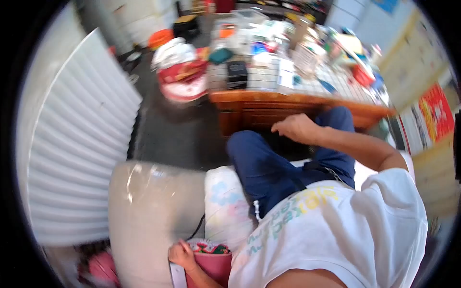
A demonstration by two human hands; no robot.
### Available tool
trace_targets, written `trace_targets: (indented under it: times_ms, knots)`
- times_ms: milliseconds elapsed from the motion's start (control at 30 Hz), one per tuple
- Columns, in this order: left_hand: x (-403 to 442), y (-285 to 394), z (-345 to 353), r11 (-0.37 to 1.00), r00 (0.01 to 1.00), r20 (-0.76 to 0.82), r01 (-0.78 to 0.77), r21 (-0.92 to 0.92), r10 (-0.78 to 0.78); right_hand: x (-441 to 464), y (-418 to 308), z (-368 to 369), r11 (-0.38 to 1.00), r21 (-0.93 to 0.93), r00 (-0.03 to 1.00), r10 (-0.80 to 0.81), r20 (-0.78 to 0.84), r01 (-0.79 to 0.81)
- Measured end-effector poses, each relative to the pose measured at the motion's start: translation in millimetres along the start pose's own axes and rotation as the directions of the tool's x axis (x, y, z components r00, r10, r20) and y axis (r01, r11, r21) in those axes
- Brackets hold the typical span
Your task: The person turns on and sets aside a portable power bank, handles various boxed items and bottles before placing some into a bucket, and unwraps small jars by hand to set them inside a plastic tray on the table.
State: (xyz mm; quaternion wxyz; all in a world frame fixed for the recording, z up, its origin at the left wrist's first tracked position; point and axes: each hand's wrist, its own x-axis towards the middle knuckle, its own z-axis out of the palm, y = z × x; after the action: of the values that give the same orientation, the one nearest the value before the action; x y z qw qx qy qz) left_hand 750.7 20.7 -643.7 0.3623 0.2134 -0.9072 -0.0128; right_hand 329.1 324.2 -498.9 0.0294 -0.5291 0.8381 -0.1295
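Observation:
My left hand (181, 254) is down at the lower middle, its fingers curled at the side of a pink bin (213, 266). A grey-white flat piece (177, 274) shows just below that hand; whether the fingers grip it I cannot tell. Inside the bin lies something with a red, green and white pattern (211, 247). A thin black cord (198, 226) runs up from beside the hand. Over my lap, between the knees, hovers my right hand (298, 128), slightly blurred. Its fingers are bent together and no object shows in them.
Ahead stands a wooden table (259, 98) crowded with goods, including a black box (237, 74). A red and white bundle (182, 72) sits left of it on the dark floor. A corrugated white panel (77, 158) rises at left, beside a plastic-covered beige seat (149, 211).

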Motion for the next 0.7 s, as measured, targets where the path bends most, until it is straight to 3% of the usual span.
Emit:
trace_targets:
  times_ms: [133, 167, 233, 267, 467, 567, 667, 700]
  knots:
    - [6.9, 20.1, 6.9, 0.999, 0.977, 0.214, 0.013, 0.044, -0.022, -47.3, 64.4, -10.9, 0.964, 0.069, 0.940, 0.267, -0.213, -0.258]
    - [39.3, 36.0, 2.7, 0.997, 0.958, 0.280, -0.041, -0.070, 0.059, -48.9, 82.0, -24.4, 0.929, 0.113, 0.903, 0.368, -0.221, -0.351]
    - [68.4, 67.4, 15.1, 0.963, 0.931, 0.301, -0.141, -0.231, 0.208, -51.5, 111.4, -17.8, 0.934, 0.098, 0.798, 0.345, -0.494, -0.343]
    - [88.0, 85.7, 21.3, 0.951, 0.925, 0.299, -0.157, -0.267, 0.236, -48.6, 120.3, -24.3, 0.891, 0.189, 0.789, 0.454, -0.414, -0.413]
    - [171.3, 186.0, 65.4, 0.813, 0.886, 0.258, -0.195, -0.549, 0.386, 6.2, 166.0, -25.3, 0.850, 0.347, 0.607, 0.526, -0.596, -0.396]
    - [204.3, 231.0, 77.8, 0.775, 0.847, 0.259, -0.247, -0.582, 0.465, 26.3, 211.0, -43.5, 0.886, 0.092, 0.451, 0.318, -0.834, -0.454]
    - [219.4, 263.4, 101.7, 0.760, 0.862, 0.320, -0.109, -0.641, 0.394, 32.5, 231.4, -63.0, 0.926, 0.095, 0.553, 0.298, -0.778, -0.366]
    - [227.0, 277.0, 108.7, 0.740, 0.862, 0.312, -0.102, -0.665, 0.400, 37.0, 231.3, -55.4, 0.946, 0.031, 0.653, 0.246, -0.716, -0.323]
